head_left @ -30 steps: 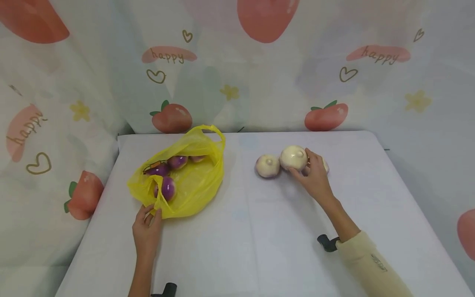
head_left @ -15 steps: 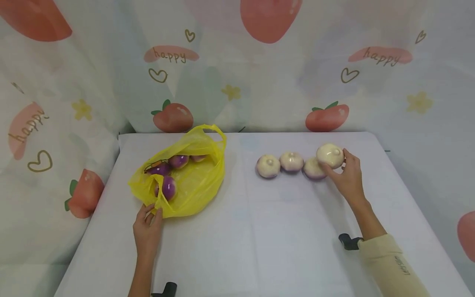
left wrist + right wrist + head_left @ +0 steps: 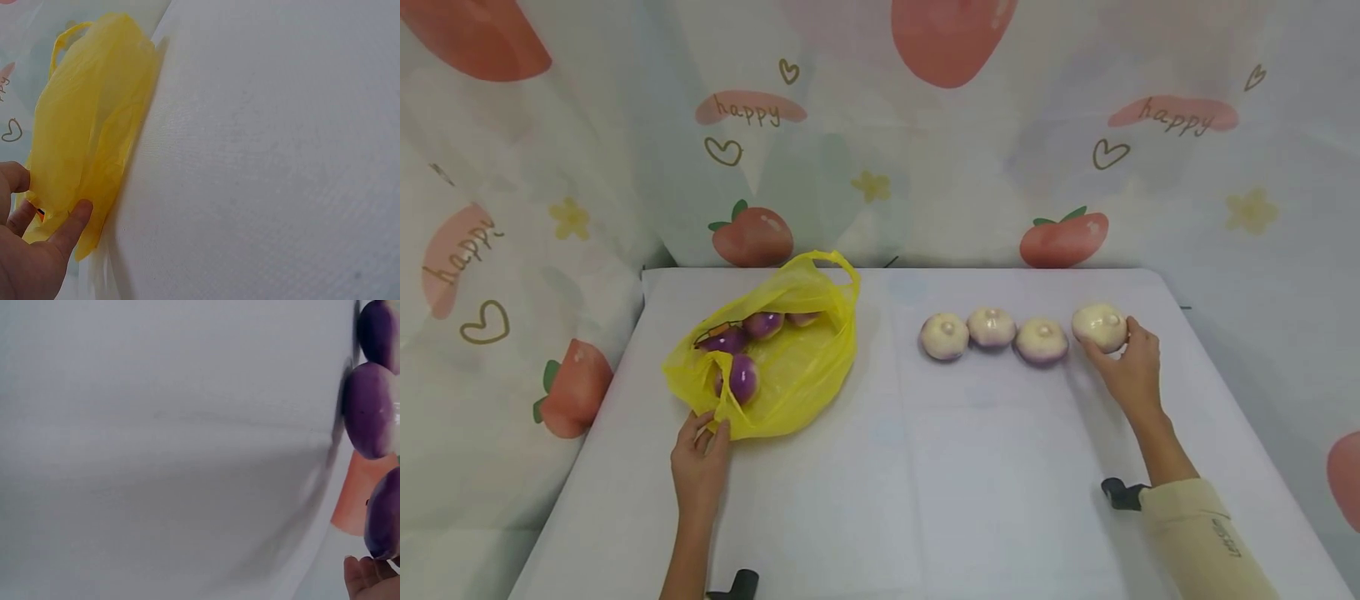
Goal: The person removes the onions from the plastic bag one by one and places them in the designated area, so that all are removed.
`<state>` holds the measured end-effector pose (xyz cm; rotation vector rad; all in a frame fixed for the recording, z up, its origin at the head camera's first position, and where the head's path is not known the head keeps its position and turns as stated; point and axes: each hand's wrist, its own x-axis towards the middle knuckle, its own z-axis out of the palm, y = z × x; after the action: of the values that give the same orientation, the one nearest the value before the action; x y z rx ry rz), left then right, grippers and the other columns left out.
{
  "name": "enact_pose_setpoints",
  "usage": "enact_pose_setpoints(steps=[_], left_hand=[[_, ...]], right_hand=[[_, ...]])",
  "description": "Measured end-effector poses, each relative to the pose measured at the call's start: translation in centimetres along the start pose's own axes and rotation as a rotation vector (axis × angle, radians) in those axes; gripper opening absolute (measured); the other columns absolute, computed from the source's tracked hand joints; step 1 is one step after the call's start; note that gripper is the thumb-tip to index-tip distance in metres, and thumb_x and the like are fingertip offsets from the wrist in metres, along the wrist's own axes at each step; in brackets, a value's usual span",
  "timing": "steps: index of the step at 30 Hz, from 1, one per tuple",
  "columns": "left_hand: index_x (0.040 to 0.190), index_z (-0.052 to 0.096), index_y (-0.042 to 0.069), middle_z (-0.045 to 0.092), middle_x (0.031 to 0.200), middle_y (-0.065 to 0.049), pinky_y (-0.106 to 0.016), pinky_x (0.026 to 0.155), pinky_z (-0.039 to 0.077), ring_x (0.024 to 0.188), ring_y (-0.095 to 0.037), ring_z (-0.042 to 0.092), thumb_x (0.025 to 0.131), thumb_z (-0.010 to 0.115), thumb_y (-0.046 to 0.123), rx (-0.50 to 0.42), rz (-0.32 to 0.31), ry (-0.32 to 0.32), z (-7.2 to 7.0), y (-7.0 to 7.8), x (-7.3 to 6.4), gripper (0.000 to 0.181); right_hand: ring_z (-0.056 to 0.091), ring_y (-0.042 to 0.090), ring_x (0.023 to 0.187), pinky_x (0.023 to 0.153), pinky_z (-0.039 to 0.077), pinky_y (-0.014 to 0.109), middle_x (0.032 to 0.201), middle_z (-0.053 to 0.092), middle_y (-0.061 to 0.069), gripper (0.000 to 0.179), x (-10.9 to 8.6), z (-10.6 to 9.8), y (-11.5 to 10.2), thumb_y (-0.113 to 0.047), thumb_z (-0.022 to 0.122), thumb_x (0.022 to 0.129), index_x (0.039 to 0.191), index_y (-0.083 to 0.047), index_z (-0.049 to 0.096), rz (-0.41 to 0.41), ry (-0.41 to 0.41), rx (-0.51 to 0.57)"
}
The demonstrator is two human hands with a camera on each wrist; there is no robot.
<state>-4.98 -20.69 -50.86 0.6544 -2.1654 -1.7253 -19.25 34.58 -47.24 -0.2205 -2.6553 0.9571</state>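
Observation:
My right hand (image 3: 1131,367) grips a glossy round purple-and-white vegetable (image 3: 1099,327), white knobbed side up, at the right end of a row of similar ones. In the right wrist view the held vegetable (image 3: 384,515) shows its purple underside, fingers at its lower edge. To its left sit three more: the nearest vegetable (image 3: 1041,342), a middle vegetable (image 3: 992,327) and a far-left vegetable (image 3: 944,337). My left hand (image 3: 700,462) pinches the near rim of a yellow plastic bag (image 3: 805,400). Inside the bag lie several purple vegetables (image 3: 743,379), partly hidden by its folds.
A white-covered table (image 3: 850,517) carries everything. Behind it and at the left hangs a printed curtain (image 3: 925,167) along the table's edges. A black wrist mount (image 3: 1123,494) sits at the right sleeve (image 3: 1202,533), another black mount (image 3: 741,585) by the left forearm.
My right hand has carried the held vegetable rightward from above the row to its right end, and has lowered it over the last half second. The left hand and bag have stayed put.

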Motion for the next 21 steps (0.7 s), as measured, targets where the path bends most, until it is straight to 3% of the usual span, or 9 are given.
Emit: enact_pose_setpoints(steps=[5, 12, 21], left_hand=[[0.121, 0.053, -0.005, 0.028, 0.148, -0.016, -0.005, 0.078, 0.042, 0.122, -0.034, 0.046, 0.093, 0.060, 0.019, -0.012, 0.000, -0.005, 0.0, 0.0, 0.0, 0.038], [0.121, 0.054, -0.004, 0.029, 0.148, -0.016, -0.004, 0.078, 0.041, 0.122, -0.034, 0.045, 0.093, 0.061, 0.019, -0.009, -0.006, -0.001, 0.0, -0.1, 0.1, 0.038], [0.120, 0.054, -0.005, 0.030, 0.147, -0.018, -0.005, 0.079, 0.041, 0.122, -0.034, 0.046, 0.093, 0.060, 0.020, -0.007, 0.010, 0.003, 0.0, 0.2, -0.1, 0.038]], right_hand=[[0.030, 0.050, 0.121, 0.098, 0.028, 0.061, 0.128, 0.033, 0.040, 0.082, 0.0, -0.1, 1.0, -0.032, 0.065, 0.088, 0.138, 0.017, 0.022, 0.056, -0.071, -0.025], [0.031, 0.058, 0.119, 0.097, 0.029, 0.064, 0.126, 0.033, 0.046, 0.083, 0.2, 0.2, 2.1, -0.039, 0.059, 0.091, 0.133, 0.023, 0.023, 0.107, -0.248, -0.065], [0.027, 0.058, 0.121, 0.100, 0.026, 0.063, 0.128, 0.029, 0.047, 0.086, 0.3, 0.3, 2.2, -0.038, 0.058, 0.091, 0.135, 0.024, 0.018, 0.118, -0.267, -0.062]])
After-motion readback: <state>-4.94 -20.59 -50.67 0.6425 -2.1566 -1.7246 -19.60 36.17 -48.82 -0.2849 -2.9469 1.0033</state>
